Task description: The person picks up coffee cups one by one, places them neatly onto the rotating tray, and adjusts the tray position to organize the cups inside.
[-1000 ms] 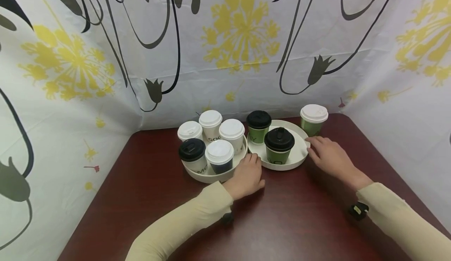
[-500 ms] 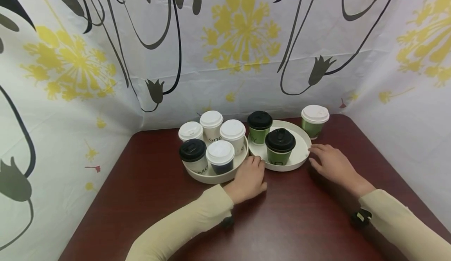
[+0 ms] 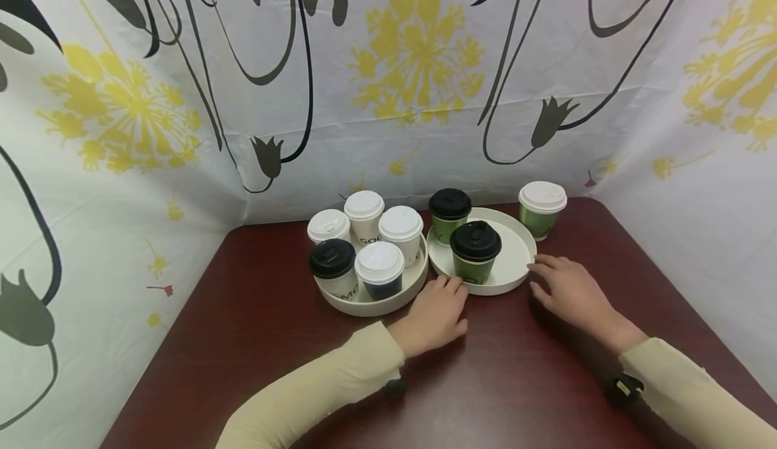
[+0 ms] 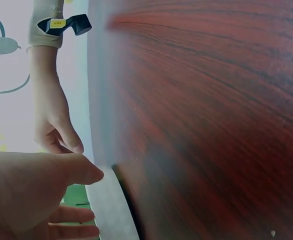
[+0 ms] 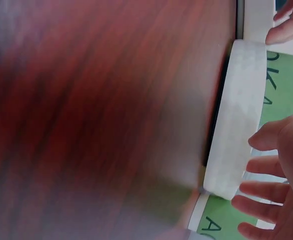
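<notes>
The right-hand round white tray (image 3: 514, 247) holds two green paper cups: a front cup (image 3: 474, 270) and a back cup (image 3: 448, 225), both with black lids. My left hand (image 3: 432, 314) is at this tray's front-left rim, fingertips close to the front cup. At the tray's right rim is my right hand (image 3: 570, 294); its relaxed fingers (image 5: 261, 189) lie along the tray's low wall (image 5: 234, 120). Neither hand holds a cup. In the left wrist view, the thumb (image 4: 89, 172) points at the tray edge (image 4: 114, 205), fingers spread apart from it.
Just left stands another round white tray (image 3: 364, 309) crowded with several lidded cups (image 3: 400, 230). A green cup with a white lid (image 3: 540, 213) stands on the dark red table (image 3: 267, 287) behind my right hand. Patterned cloth (image 3: 388, 145) hangs behind the table.
On the right tray, the front green cup has shifted left and the back one slightly right. My left hand has slid a little rightward; the right hand has come slightly nearer along the rim.
</notes>
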{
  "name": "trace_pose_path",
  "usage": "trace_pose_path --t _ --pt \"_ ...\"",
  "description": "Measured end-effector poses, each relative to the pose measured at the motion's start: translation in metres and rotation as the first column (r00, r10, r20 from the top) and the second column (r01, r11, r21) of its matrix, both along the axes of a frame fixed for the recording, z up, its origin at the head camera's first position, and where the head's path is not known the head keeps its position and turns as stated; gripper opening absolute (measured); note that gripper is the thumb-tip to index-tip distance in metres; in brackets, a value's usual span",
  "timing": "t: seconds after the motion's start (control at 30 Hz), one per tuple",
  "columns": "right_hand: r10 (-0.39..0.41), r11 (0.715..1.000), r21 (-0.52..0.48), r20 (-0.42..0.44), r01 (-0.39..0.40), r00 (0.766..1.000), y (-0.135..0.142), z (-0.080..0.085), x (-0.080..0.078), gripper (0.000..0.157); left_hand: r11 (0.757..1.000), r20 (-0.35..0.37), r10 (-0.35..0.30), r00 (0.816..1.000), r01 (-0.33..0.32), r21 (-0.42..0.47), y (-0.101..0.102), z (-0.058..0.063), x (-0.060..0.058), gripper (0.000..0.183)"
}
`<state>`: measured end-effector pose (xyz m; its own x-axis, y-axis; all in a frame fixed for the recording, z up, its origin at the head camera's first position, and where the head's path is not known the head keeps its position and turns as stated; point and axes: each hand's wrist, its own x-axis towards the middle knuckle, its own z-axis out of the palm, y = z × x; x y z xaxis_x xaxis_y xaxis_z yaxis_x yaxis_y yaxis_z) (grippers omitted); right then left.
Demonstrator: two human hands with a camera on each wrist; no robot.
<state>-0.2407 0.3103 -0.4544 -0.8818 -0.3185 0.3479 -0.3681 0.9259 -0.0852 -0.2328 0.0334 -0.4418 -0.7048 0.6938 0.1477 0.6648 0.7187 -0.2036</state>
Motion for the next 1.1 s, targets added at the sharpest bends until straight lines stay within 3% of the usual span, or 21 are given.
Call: trace_pose_path --t 0.2,0.53,1.1 --pt "-0.005 1.000 0.005 -0.043 0.005 0.999 -0.008 0.000 0.007 0.036 0.998 0.012 -0.063 0.998 0.063 0.012 0.005 -0.001 0.002 0.053" --pt "0.001 0.998 0.058 -0.066 0.003 0.998 -0.022 0.003 0.017 0.035 0.990 0.048 -0.141 0.989 0.141 0.021 0.008 -0.003 0.002 0.068" --pt "0.006 0.996 0.092 -0.061 -0.001 0.998 -0.037 0.003 0.027 0.038 0.991 0.112 -0.136 0.984 0.136 0.010 0.008 -0.008 -0.002 0.071"
